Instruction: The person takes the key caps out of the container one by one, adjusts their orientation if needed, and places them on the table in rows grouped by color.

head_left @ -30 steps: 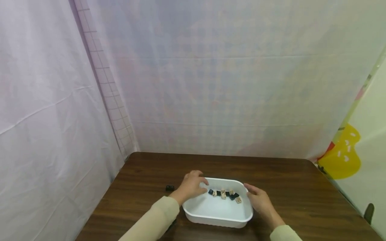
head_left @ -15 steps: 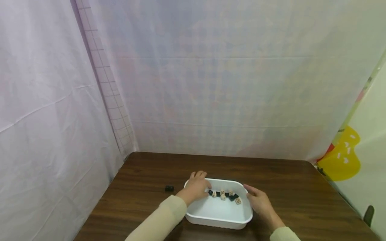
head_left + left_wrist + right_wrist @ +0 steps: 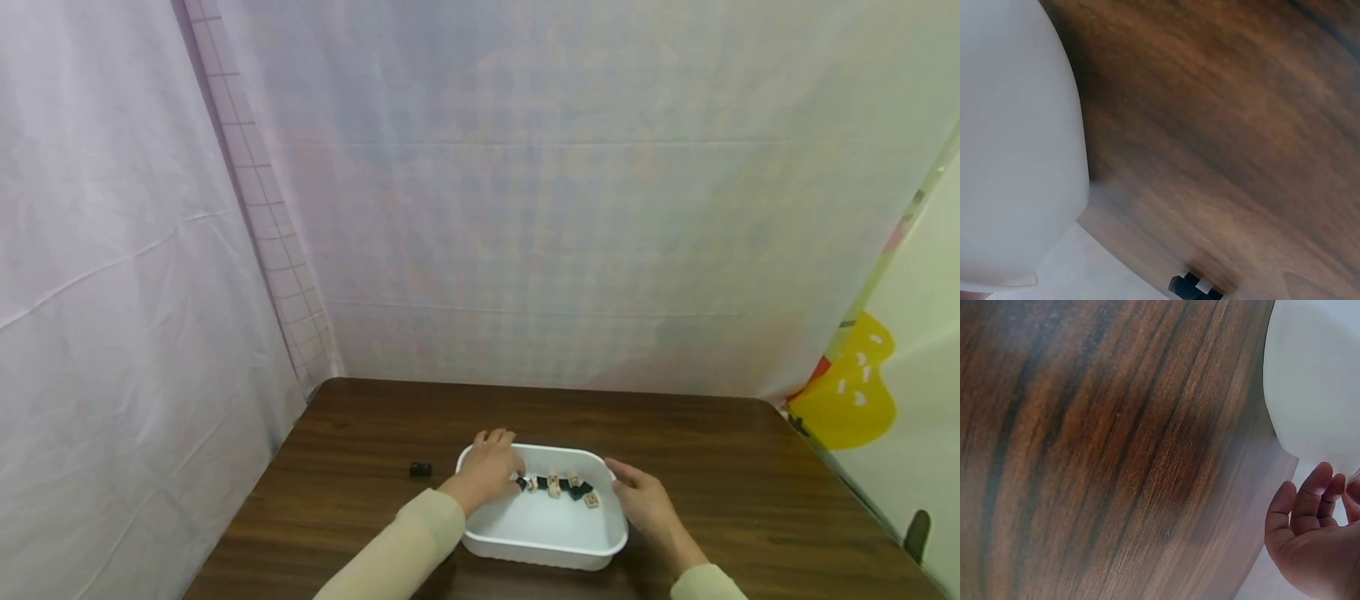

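Note:
In the head view a white plastic tray (image 3: pixel 536 546) holds a row of small black and beige square pieces (image 3: pixel 553 490) along its far side. My left hand (image 3: pixel 487 471) reaches over the tray's left rim. Its thumb and fingers come down at the black piece (image 3: pixel 521 482) at the row's left end, partly covering it; whether they pinch it cannot be made out. My right hand (image 3: pixel 647 504) holds the tray's right rim. In the right wrist view its fingers (image 3: pixel 1282 509) are curled against the tray's outer wall (image 3: pixel 1316 381).
One black block (image 3: pixel 421 469) lies on the brown wooden table (image 3: pixel 360 433) left of the tray; the left wrist view shows a black block with a white patch (image 3: pixel 1196 287) near the table edge. White curtains (image 3: pixel 525 208) hang behind and to the left.
My left hand has moved right and down into the tray, up to the black piece at the row's left end. My right hand stays at the rim.

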The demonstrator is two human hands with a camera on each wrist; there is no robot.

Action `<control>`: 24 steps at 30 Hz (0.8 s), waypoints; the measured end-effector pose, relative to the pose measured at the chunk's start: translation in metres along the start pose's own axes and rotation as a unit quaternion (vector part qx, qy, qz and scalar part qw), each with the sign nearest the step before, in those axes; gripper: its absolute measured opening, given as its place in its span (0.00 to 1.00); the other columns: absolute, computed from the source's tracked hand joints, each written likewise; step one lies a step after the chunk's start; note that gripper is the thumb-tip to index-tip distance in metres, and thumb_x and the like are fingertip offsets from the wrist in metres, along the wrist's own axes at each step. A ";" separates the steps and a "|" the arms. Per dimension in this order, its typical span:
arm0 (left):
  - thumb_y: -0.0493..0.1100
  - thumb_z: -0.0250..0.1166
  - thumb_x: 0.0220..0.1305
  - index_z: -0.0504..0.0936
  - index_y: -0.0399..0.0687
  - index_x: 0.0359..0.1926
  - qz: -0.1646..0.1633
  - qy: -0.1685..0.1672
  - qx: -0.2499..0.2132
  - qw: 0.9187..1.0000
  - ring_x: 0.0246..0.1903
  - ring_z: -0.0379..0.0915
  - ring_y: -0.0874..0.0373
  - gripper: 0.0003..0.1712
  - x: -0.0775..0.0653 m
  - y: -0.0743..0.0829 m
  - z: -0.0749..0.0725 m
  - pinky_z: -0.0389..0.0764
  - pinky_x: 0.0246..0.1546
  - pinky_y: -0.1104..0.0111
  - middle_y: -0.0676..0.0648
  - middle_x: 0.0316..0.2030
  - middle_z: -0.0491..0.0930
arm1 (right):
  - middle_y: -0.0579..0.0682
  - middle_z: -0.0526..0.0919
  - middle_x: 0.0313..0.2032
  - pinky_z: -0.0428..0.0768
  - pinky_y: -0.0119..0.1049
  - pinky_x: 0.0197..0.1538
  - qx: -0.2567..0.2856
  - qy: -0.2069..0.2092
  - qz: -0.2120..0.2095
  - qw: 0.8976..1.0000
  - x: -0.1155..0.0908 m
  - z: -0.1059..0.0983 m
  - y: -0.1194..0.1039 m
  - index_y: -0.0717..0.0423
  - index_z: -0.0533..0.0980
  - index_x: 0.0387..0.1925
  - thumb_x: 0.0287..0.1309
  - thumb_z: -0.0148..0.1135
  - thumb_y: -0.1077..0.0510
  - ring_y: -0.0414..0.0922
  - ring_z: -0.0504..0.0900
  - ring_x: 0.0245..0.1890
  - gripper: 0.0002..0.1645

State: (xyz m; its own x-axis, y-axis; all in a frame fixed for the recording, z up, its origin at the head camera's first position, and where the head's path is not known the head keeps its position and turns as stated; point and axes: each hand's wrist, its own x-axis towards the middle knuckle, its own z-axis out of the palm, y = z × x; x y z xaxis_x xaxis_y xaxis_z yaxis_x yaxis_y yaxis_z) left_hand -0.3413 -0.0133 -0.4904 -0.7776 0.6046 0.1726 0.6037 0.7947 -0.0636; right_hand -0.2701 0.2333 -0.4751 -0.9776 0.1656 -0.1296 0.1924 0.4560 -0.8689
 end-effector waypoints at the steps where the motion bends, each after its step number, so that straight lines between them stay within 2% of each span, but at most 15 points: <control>1: 0.56 0.71 0.57 0.88 0.69 0.43 -0.001 0.000 -0.001 1.000 0.65 0.63 0.49 0.12 0.000 0.000 0.000 0.63 0.64 0.50 0.46 0.63 0.72 | 0.73 0.63 0.66 0.70 0.59 0.60 0.000 0.000 0.002 1.000 0.000 0.000 0.000 0.66 0.66 0.68 0.69 0.44 0.65 0.69 0.65 0.65 0.27; 10: 0.56 0.72 0.58 0.88 0.66 0.39 -0.015 0.003 -0.041 0.999 0.65 0.62 0.50 0.08 -0.003 -0.003 -0.007 0.62 0.65 0.52 0.45 0.62 0.73 | 0.73 0.63 0.67 0.68 0.60 0.61 -0.006 0.002 -0.002 1.000 0.002 0.000 0.002 0.66 0.66 0.68 0.69 0.44 0.65 0.69 0.63 0.66 0.27; 16: 0.56 0.71 0.59 0.87 0.63 0.39 -0.028 0.015 -0.088 0.996 0.64 0.64 0.50 0.09 -0.007 -0.010 -0.025 0.62 0.65 0.53 0.46 0.61 0.72 | 0.73 0.63 0.66 0.70 0.60 0.60 -0.008 0.004 -0.009 1.000 0.002 -0.001 0.003 0.66 0.66 0.68 0.70 0.45 0.65 0.69 0.64 0.65 0.27; 20: 0.54 0.71 0.59 0.87 0.59 0.39 -0.042 0.034 -0.123 0.991 0.62 0.66 0.50 0.09 -0.011 -0.026 -0.039 0.63 0.65 0.55 0.47 0.59 0.73 | 0.73 0.65 0.65 0.73 0.57 0.58 -0.007 0.010 -0.024 1.000 0.002 -0.001 0.004 0.68 0.67 0.67 0.68 0.45 0.65 0.68 0.67 0.63 0.27; 24: 0.53 0.70 0.59 0.86 0.57 0.37 -0.052 0.047 -0.139 0.988 0.59 0.68 0.50 0.09 -0.021 -0.053 -0.047 0.66 0.62 0.55 0.47 0.57 0.75 | 0.73 0.67 0.64 0.74 0.56 0.57 -0.010 0.014 -0.035 0.999 0.002 -0.001 0.005 0.69 0.67 0.66 0.68 0.45 0.65 0.68 0.69 0.62 0.27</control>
State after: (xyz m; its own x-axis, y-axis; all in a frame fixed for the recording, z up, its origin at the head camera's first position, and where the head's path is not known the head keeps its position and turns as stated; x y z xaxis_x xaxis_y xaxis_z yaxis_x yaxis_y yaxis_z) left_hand -0.3486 -0.0713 -0.4444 -0.8265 0.5022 0.2545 0.5561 0.7986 0.2301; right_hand -0.2707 0.2370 -0.4793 -0.9860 0.1568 -0.0559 0.1262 0.4850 -0.8654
